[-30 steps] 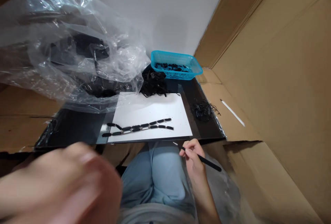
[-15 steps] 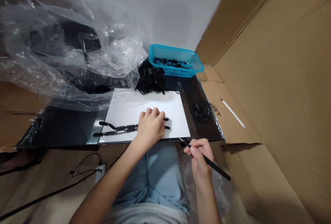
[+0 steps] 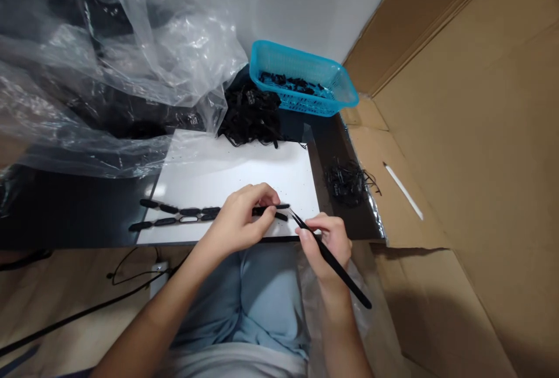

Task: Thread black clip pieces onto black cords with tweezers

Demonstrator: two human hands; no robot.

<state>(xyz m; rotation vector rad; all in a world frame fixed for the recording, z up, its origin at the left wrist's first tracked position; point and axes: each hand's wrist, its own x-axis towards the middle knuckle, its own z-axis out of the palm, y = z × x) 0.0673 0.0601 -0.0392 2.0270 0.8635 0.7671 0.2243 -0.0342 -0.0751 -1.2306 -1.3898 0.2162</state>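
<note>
My left hand (image 3: pixel 240 221) lies on a white sheet (image 3: pixel 227 171), its fingertips pinching the end of a black rubber strip (image 3: pixel 266 212). Other black strips, some with oval slots, lie in two rows (image 3: pixel 174 212) running left from those fingers. My right hand (image 3: pixel 325 244) is shut on long black tweezers (image 3: pixel 332 261). Their fine tip nearly reaches the pinched strip, and I cannot tell whether the two touch. Part of the strip is hidden behind my left fingers.
A turquoise plastic basket (image 3: pixel 301 78) of small black pieces stands beyond the sheet, beside a black heap (image 3: pixel 251 116). A smaller black tangle (image 3: pixel 347 183) lies to the right. Crumpled clear plastic (image 3: pixel 109 46) covers the left, cardboard (image 3: pixel 458 133) walls the right, and a cable (image 3: pixel 87 308) runs below.
My left hand has moved from the lower left onto the strips and now pinches one. The tweezers have swung in towards it, and the view has tilted slightly.
</note>
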